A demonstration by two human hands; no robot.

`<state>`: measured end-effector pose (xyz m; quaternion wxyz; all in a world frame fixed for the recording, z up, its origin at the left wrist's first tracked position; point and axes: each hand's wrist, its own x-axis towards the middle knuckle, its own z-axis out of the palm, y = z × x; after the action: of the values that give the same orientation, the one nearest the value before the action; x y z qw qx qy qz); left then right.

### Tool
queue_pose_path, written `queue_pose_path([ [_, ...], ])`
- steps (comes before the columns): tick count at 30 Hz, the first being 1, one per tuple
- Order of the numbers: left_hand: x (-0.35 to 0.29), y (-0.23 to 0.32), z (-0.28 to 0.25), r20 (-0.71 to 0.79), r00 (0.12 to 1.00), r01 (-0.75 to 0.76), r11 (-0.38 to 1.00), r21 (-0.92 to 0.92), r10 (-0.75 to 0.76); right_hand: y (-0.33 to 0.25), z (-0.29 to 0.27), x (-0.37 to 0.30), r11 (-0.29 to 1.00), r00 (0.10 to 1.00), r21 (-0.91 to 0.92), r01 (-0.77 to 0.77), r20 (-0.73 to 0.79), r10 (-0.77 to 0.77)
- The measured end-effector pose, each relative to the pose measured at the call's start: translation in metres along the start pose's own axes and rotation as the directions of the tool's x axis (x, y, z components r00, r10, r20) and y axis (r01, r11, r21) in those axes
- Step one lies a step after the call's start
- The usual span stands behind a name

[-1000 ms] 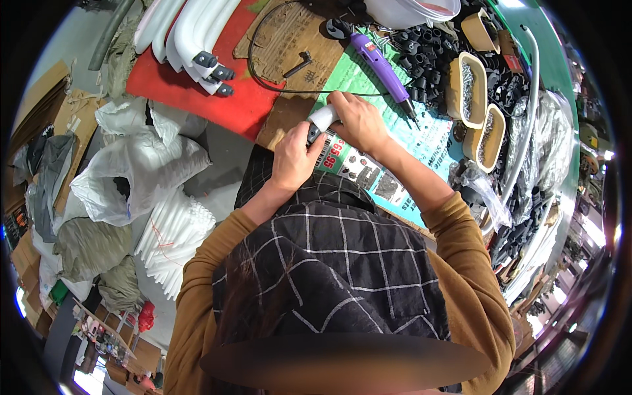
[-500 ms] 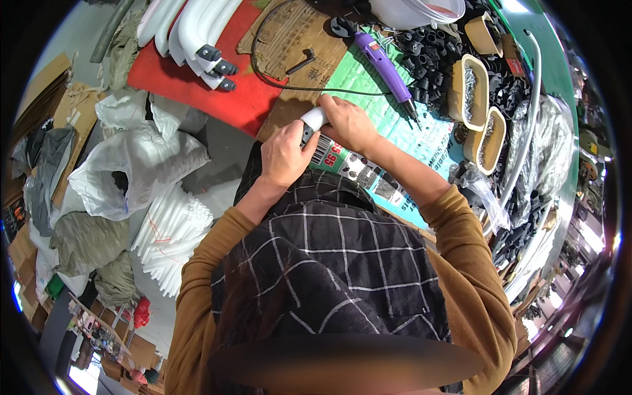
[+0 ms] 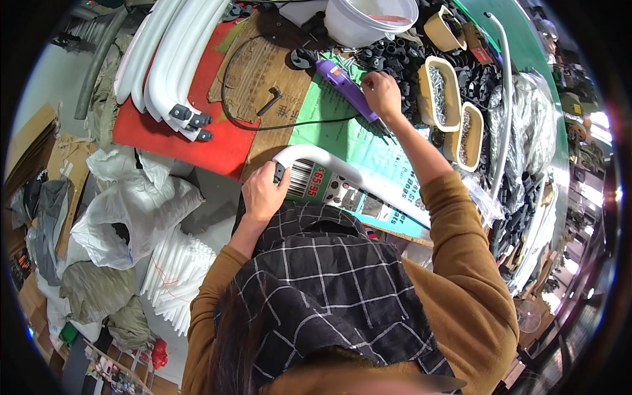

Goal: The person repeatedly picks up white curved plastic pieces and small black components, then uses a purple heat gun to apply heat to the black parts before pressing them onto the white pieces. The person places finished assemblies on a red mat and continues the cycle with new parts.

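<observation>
My left hand (image 3: 262,196) is closed on the black end fitting (image 3: 279,172) of a bent white tube (image 3: 336,166). From there the tube curves and runs to the right across the near part of the bench, toward my right forearm. My right hand (image 3: 383,97) is off the tube, its fingers curled together beside the purple electric screwdriver (image 3: 339,80), partly overlapping it. Whatever those fingers hold, if anything, is hidden. The screwdriver lies slantwise on the green and blue printed sheet (image 3: 309,108), its tip toward me.
Black plastic fittings (image 3: 388,56) are heaped past the screwdriver. Tan trays of screws (image 3: 440,92) stand to the right, and a white tub (image 3: 368,23) at the back. More bent white tubes (image 3: 168,79) lie on red cloth at left. A black cord (image 3: 227,85) loops over cardboard.
My right hand has let go of the white tube and moved up and right to the screwdriver. The left hand still grips the tube's end, and the tube's length now shows.
</observation>
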<state>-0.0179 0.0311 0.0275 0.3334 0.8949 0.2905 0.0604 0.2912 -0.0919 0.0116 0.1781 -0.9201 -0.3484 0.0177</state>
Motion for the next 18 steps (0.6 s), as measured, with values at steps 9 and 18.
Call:
queue_pose_path([
  [9,0.004,0.001,0.004,-0.040,0.999,0.016,0.999,-0.034,-0.017,0.001,0.044,0.052,0.936,0.989,-0.344,-0.070,0.098,0.110],
  [18,0.005,-0.003,0.007,-0.011,1.000,0.019,0.999,-0.037,-0.020,-0.105,-0.005,-0.075,0.832,0.937,0.550,0.069,0.250,-0.243],
])
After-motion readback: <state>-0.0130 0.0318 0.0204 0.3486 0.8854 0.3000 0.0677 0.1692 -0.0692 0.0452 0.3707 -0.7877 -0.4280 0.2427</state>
